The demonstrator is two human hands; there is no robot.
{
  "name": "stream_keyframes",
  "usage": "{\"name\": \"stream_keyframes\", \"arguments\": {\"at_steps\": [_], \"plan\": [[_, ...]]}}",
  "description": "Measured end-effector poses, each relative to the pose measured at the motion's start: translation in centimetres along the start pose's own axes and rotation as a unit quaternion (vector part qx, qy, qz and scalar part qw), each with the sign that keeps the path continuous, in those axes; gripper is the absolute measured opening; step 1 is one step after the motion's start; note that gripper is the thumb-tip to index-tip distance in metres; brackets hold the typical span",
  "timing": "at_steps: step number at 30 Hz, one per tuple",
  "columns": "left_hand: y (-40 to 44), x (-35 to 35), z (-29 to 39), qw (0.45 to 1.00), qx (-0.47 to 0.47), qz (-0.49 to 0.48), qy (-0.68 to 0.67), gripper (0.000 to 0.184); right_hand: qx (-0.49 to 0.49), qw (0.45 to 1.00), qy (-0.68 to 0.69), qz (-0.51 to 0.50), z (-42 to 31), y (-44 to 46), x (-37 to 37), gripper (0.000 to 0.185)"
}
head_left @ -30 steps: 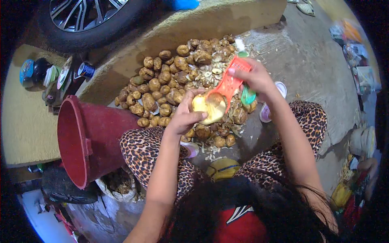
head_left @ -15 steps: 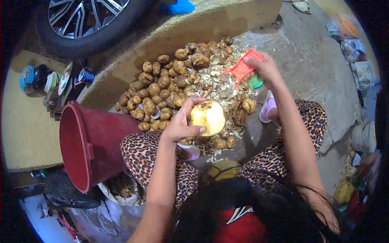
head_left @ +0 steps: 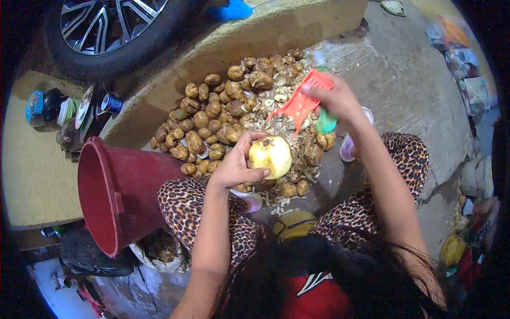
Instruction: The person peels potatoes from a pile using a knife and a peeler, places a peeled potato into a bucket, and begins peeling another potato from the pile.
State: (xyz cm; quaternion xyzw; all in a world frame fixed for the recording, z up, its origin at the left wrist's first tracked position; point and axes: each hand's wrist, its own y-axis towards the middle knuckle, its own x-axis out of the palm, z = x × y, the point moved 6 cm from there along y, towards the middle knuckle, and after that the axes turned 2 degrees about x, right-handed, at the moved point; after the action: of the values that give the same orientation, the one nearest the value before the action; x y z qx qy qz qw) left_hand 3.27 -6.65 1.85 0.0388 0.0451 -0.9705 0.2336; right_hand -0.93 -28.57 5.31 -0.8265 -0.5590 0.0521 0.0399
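Brown unpeeled potatoes (head_left: 201, 118) heaped on floor (head_left: 409, 90), left hand (head_left: 234, 166) with grip curled round one pale-yellow potato (head_left: 272, 158), rounded, brown-blemished on top, raised over the heap, apart from it an orange-red two-pronged peeler (head_left: 298, 106), right hand (head_left: 340, 101) grip closed about its end.

Bare forearms (head_left: 210, 228) stretched forward, left fingers (head_left: 251, 140) cupped, right fingers (head_left: 314, 93) clenched farther out

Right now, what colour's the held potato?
The potato is pale yellow with brown patches; head view.

From my remote seat I see a grey concrete floor (head_left: 409, 85), cracked toward its right edge, and a low yellowish wall (head_left: 297, 34) bordering its upper left.
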Motion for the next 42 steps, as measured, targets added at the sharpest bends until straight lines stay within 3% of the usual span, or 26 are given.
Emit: {"name": "stream_keyframes", "arguments": {"at_steps": [3,6,7,10,15,18,19,23,26,30,34,37,40,42], "plan": [[0.1,0.7,1.0,1.000,-0.011,0.007,-0.004,0.074,0.047,0.995,-0.005,-0.092,0.7,-1.8,3.0,0.019],[0.0,0.4,0.4,1.000,-0.005,-0.003,-0.017,0.073,0.008,0.997,-0.081,-0.001,1.0,-0.1,0.1,0.019],[-0.2,0.7,0.9,0.999,-0.003,-0.012,-0.048,0.072,-0.106,0.966,-0.207,0.116,0.3,1.2,-1.9,0.019],[-0.3,0.1,1.1,0.998,-0.032,0.011,-0.052,0.070,-0.005,0.998,0.045,0.048,0.9,1.4,-2.2,0.019],[-0.1,0.5,0.4,0.999,-0.015,0.016,-0.041,0.072,0.041,0.997,0.027,-0.058,0.9,-1.5,2.9,0.019],[-0.1,0.2,0.6,1.000,-0.003,-0.011,-0.009,0.074,-0.115,0.967,-0.178,0.143,0.7,0.8,-1.8,0.018],[-0.3,0.2,1.0,1.000,0.002,-0.008,-0.023,0.073,-0.017,0.990,-0.051,0.128,2.0,1.7,-2.6,0.018],[0.1,-0.7,-0.5,0.994,0.013,0.073,-0.075,0.072,0.000,0.999,0.014,0.037,2.1,1.0,-1.2,0.016],[0.9,-0.6,-0.7,0.941,0.016,0.122,-0.314,0.071,-0.017,0.995,0.027,0.092,1.9,0.9,-1.7,0.017],[1.1,-0.1,-1.8,0.831,-0.002,0.093,-0.549,0.055,-0.047,0.987,0.115,0.103,0.8,1.0,-2.4,0.019],[1.1,0.1,-4.8,0.799,-0.137,0.326,-0.487,0.050,-0.044,0.994,0.098,0.032,-0.2,-1.3,2.6,0.022],[1.5,1.1,-4.2,0.793,-0.114,0.303,-0.517,0.042,-0.190,0.982,-0.026,0.000,0.2,-2.1,5.5,0.022],[2.0,1.4,-3.9,0.789,-0.104,0.303,-0.524,0.036,-0.067,0.996,0.048,-0.034,0.7,-1.5,4.8,0.022],[2.5,1.0,-4.8,0.809,-0.084,0.291,-0.504,0.039,-0.062,0.998,0.006,0.021,0.2,-1.0,3.1,0.021]]}}
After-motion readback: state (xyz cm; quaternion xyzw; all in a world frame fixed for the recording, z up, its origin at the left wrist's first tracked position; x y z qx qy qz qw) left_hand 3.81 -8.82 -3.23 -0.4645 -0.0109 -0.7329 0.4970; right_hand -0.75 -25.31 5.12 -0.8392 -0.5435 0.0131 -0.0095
